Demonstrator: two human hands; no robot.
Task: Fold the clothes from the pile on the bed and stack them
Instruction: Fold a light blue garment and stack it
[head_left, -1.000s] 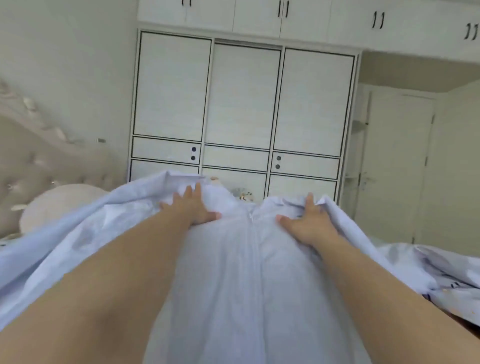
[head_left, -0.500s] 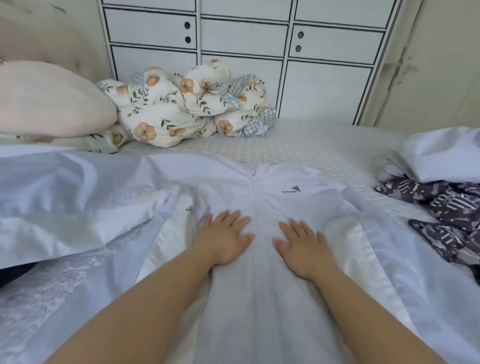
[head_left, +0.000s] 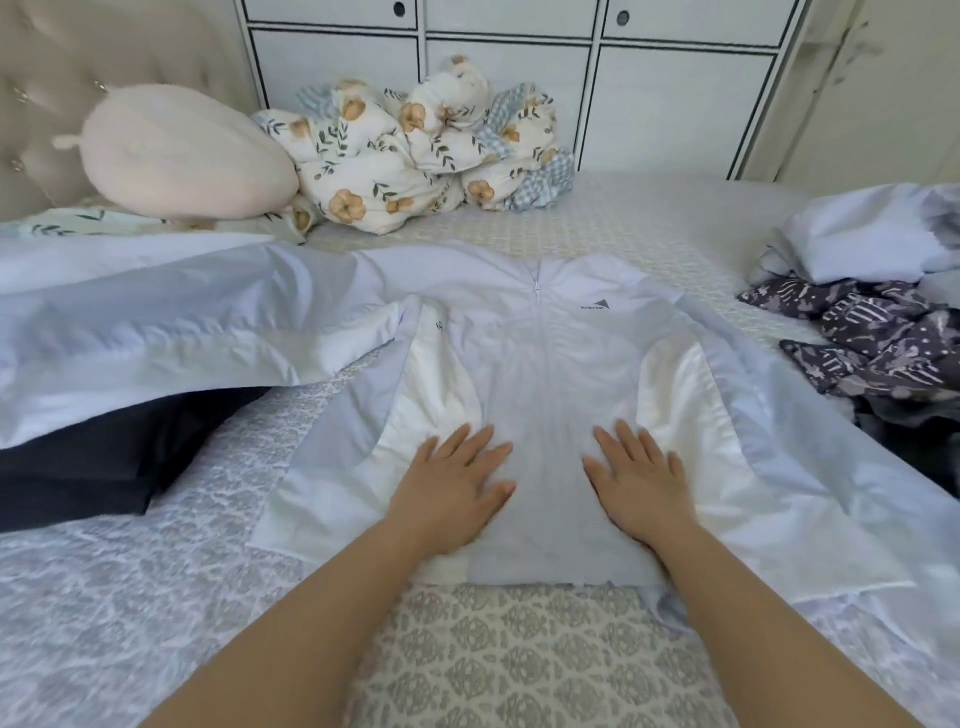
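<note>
We press one pale blue jacket (head_left: 540, 374) flat on the bed (head_left: 519, 670), our left hand (head_left: 452, 491) and right hand (head_left: 641, 480) both spread, fingers straight. Right of our right hand lies one clothes pile (head_left: 872, 312); left of our left hand, one dark garment (head_left: 104, 457).

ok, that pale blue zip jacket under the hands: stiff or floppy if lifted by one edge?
Probably floppy: the pale blue jacket lies flat with soft creases, and its sleeve drapes over a dark garment. Likely light, the fabric looks thin. Possibly slippery, given its smooth sheen under the left hand and right hand.
</note>
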